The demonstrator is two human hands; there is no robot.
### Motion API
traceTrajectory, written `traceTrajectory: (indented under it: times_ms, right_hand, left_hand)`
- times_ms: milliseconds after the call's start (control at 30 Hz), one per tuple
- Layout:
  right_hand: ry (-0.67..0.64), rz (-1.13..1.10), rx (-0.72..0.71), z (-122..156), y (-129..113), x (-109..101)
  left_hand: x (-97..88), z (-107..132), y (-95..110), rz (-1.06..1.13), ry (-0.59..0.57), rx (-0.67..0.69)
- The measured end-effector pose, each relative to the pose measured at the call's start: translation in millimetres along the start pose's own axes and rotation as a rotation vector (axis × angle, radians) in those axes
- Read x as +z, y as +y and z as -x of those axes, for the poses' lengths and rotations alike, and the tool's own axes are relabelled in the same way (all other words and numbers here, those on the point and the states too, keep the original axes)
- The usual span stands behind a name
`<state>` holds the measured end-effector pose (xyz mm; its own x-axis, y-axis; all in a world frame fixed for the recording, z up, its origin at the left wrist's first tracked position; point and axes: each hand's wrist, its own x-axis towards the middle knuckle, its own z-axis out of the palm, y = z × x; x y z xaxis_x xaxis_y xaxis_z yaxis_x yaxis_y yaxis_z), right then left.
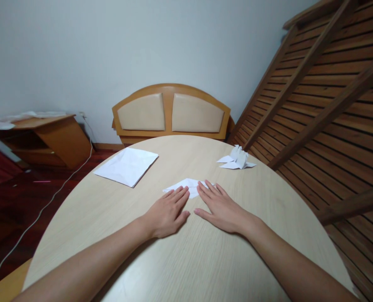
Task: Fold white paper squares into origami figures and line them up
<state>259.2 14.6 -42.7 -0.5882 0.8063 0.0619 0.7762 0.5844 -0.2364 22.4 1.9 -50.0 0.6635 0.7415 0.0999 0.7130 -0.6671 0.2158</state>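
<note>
A folded piece of white paper point(192, 189) lies flat on the round table, showing creases and a pointed left end. My left hand point(169, 212) rests flat on its left part, fingers stretched out and thumb apart. On its right part lies my right hand point(219, 207), also flat with spread fingers, covering most of that end. Both thumbs touch or hover just above the bare tabletop; I cannot tell which.
A stack of white paper sheets point(128, 165) lies at the table's point(186, 268) back left. Several folded paper shapes point(236, 158) sit at the back right. Beyond stand a headboard point(170, 111), a wooden desk point(60, 140) and leaning wooden slats point(324, 100). A white cable point(52, 199) crosses the floor.
</note>
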Motion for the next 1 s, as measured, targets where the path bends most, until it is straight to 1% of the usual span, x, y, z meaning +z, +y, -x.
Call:
traceTrajectory:
  times_ms: [100, 167, 267, 433, 633, 700, 900, 1000]
  right_hand:
    - [0.167, 0.013, 0.012, -3.7, 4.0, -2.7]
    - [0.27, -0.042, 0.011, -8.8, 6.5, -1.1]
    - [0.354, -0.155, 0.015, -16.8, 10.2, 6.2]
    - [0.372, -0.26, -0.025, -23.1, 13.6, 16.6]
    - [0.418, -0.279, -0.045, -25.9, 14.0, 14.5]
    - [0.413, -0.265, -0.065, -26.1, 12.7, 12.5]
    - [0.302, -0.165, -0.129, -18.5, 1.3, 10.0]
    - [0.2, -0.113, -0.151, -12.9, -3.9, 12.8]
  left_hand:
    - [-3.0, 0.9, 2.5, 0.011, -0.014, 0.027]
    - [-5.1, 1.5, 3.6, 0.019, -0.031, 0.068]
    - [-8.0, 2.2, 3.7, 0.043, -0.03, 0.135]
    - [-11.8, 2.0, 3.5, 0.045, -0.045, 0.184]
    - [-11.0, 1.4, 3.4, 0.027, -0.013, 0.205]
    - [-9.3, 1.6, 2.7, 0.026, 0.0, 0.212]
    - [-2.2, 2.1, 0.4, 0.041, 0.102, 0.198]
    - [0.4, 2.7, -0.5, 0.025, 0.105, 0.144]
